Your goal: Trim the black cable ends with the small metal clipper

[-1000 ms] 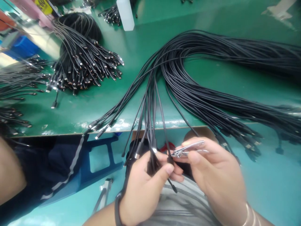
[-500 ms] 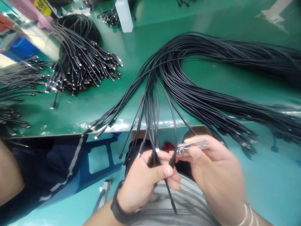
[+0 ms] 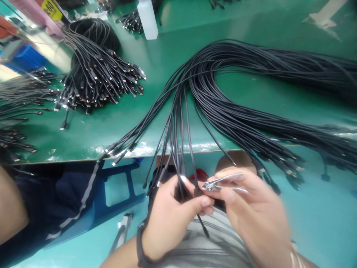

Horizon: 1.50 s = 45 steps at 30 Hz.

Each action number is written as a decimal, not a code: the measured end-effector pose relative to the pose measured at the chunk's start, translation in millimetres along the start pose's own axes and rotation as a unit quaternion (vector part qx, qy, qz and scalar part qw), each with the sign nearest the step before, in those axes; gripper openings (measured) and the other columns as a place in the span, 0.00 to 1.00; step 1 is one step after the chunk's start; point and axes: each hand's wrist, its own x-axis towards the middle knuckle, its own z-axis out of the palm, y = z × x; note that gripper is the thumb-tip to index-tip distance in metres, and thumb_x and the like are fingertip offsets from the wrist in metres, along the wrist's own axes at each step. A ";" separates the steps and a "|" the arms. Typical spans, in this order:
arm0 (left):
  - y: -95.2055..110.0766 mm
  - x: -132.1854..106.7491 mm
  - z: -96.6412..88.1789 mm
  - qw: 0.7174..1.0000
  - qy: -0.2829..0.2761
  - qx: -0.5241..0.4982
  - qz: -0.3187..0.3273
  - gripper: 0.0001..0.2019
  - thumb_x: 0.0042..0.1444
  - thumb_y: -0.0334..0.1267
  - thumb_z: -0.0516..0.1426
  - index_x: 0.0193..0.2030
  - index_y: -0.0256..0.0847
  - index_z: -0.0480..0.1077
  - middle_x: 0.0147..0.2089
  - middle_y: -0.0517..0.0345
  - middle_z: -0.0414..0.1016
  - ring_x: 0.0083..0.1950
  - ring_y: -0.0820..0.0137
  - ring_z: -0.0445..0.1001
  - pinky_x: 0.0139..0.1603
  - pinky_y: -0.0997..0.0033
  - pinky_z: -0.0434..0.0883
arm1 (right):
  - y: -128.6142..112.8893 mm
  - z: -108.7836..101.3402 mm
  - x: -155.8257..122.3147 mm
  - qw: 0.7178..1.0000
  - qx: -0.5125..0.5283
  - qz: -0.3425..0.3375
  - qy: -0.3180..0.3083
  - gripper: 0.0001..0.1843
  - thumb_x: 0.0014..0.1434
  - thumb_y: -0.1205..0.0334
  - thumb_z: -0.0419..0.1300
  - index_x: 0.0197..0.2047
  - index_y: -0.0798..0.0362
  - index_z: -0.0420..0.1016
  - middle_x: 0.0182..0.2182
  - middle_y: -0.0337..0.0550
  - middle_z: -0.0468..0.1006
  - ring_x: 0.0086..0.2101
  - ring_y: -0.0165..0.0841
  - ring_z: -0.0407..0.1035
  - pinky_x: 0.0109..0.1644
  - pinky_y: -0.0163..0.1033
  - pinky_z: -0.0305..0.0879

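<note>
Left hand (image 3: 170, 219) has a few black cables (image 3: 176, 126) clasped near their plugs. Right hand (image 3: 256, 214) pinches a nail clipper (image 3: 223, 181), tip right by one plug (image 3: 197, 191); we can't tell if they touch. Our cables hang over the front edge of the green table (image 3: 83, 143), coming off the big bundle (image 3: 237, 106). Second cable pile (image 3: 95, 74) sits to our left, white bottle (image 3: 147, 20) farther back.
</note>
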 end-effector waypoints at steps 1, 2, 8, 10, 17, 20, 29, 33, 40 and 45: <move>0.2 0.0 0.5 1.000 0.010 0.006 0.001 0.16 0.45 0.33 0.71 0.26 0.39 0.65 0.26 0.60 0.80 0.26 0.69 0.80 0.29 0.75 0.76 | -0.6 1.0 0.6 1.000 0.000 0.003 0.001 0.04 0.62 0.65 0.64 0.40 0.46 0.79 0.33 0.40 0.82 0.31 0.31 0.79 0.34 0.32 0.78; 0.3 0.2 0.6 1.000 0.019 0.013 0.002 0.17 0.46 0.33 0.71 0.26 0.40 0.64 0.25 0.62 0.80 0.26 0.69 0.80 0.29 0.75 0.76 | -1.1 1.9 1.1 1.000 -0.001 0.008 0.003 0.04 0.62 0.65 0.64 0.40 0.46 0.79 0.32 0.39 0.82 0.29 0.30 0.78 0.33 0.31 0.78; -0.2 0.4 -0.5 0.996 0.030 0.080 0.016 0.16 0.47 0.35 0.70 0.27 0.42 0.65 0.23 0.62 0.80 0.26 0.69 0.80 0.30 0.75 0.75 | -3.0 4.1 3.6 0.999 -0.029 0.015 0.013 0.04 0.60 0.66 0.66 0.39 0.47 0.80 0.27 0.38 0.81 0.23 0.29 0.76 0.30 0.31 0.78; 0.3 -0.2 -0.2 0.996 0.031 0.087 0.019 0.15 0.48 0.35 0.70 0.27 0.42 0.65 0.23 0.62 0.80 0.26 0.69 0.80 0.30 0.75 0.75 | -4.3 4.3 4.2 0.999 -0.044 0.013 0.014 0.05 0.59 0.67 0.66 0.38 0.46 0.80 0.26 0.36 0.80 0.22 0.28 0.75 0.29 0.30 0.77; 0.8 -1.0 0.0 0.996 0.027 0.088 0.010 0.15 0.48 0.37 0.70 0.27 0.42 0.66 0.22 0.63 0.79 0.26 0.70 0.79 0.30 0.75 0.73 | -5.7 3.7 5.5 0.995 -0.088 0.004 0.035 0.03 0.59 0.65 0.66 0.35 0.47 0.81 0.28 0.39 0.82 0.24 0.30 0.76 0.26 0.30 0.76; -0.6 -0.7 -0.8 0.996 0.021 0.087 0.009 0.15 0.48 0.38 0.70 0.28 0.42 0.66 0.23 0.63 0.79 0.26 0.70 0.79 0.31 0.75 0.73 | -4.2 3.3 5.3 0.994 -0.094 0.017 0.057 0.01 0.58 0.63 0.67 0.34 0.48 0.80 0.27 0.39 0.81 0.25 0.31 0.76 0.26 0.30 0.76; -5.8 6.6 0.4 0.994 -0.064 0.072 -0.057 0.14 0.45 0.36 0.71 0.33 0.39 0.69 0.25 0.61 0.78 0.25 0.71 0.77 0.29 0.75 0.72 | 0.8 -9.6 11.4 0.990 0.050 0.107 -0.078 0.06 0.60 0.57 0.65 0.41 0.45 0.77 0.38 0.42 0.80 0.26 0.34 0.73 0.21 0.37 0.71; -13.2 14.5 1.5 0.998 -0.054 -0.013 -0.020 0.18 0.54 0.48 0.65 0.43 0.37 0.68 0.30 0.52 0.81 0.31 0.66 0.80 0.34 0.70 0.74 | -10.8 -22.8 14.2 0.971 -0.237 0.027 -0.022 0.05 0.61 0.55 0.64 0.39 0.44 0.78 0.36 0.41 0.81 0.33 0.37 0.76 0.34 0.39 0.74; -20.5 24.1 -3.1 0.998 0.019 0.061 0.012 0.14 0.59 0.45 0.61 0.45 0.36 0.70 0.45 0.44 0.81 0.37 0.66 0.81 0.34 0.72 0.74 | -27.9 -54.4 25.1 0.670 -0.691 -0.187 0.195 0.13 0.60 0.53 0.60 0.41 0.53 0.79 0.42 0.52 0.81 0.47 0.54 0.74 0.55 0.58 0.65; -16.1 27.3 -4.9 0.995 0.035 0.079 0.045 0.15 0.62 0.40 0.58 0.53 0.38 0.67 0.52 0.44 0.78 0.38 0.67 0.81 0.37 0.69 0.75 | -38.9 -42.6 15.9 0.674 -0.682 -0.191 0.211 0.13 0.62 0.53 0.60 0.45 0.52 0.79 0.48 0.55 0.80 0.52 0.56 0.71 0.58 0.58 0.63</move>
